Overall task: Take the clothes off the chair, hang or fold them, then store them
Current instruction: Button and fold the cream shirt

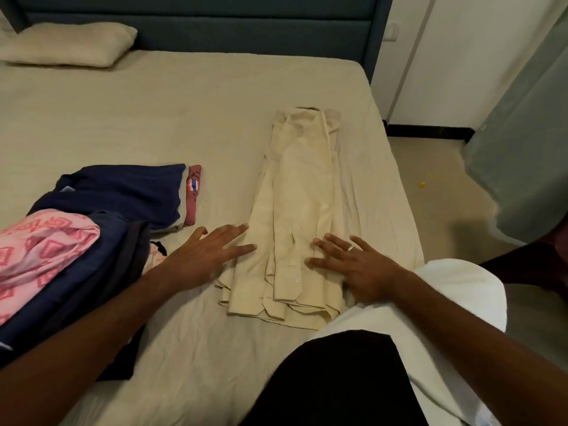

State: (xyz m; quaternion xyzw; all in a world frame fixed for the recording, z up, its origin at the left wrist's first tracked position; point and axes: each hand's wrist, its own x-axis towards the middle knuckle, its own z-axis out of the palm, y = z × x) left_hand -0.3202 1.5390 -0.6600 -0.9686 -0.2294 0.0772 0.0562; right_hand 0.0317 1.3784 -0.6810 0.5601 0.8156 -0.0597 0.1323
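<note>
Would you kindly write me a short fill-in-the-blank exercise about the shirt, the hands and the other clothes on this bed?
1. The cream shirt lies folded lengthwise on the ____.
2. Both the left hand and the right hand have their fingers ____.
3. A ring shows on the ____ hand.
4. The pink patterned garment lies on the ____ side of the shirt.

Missing words: bed; straight; right; left

Bare sheet (138,124) lay open beyond the cream shirt (302,210); a clothes pile (92,229) crowded the left.
</note>
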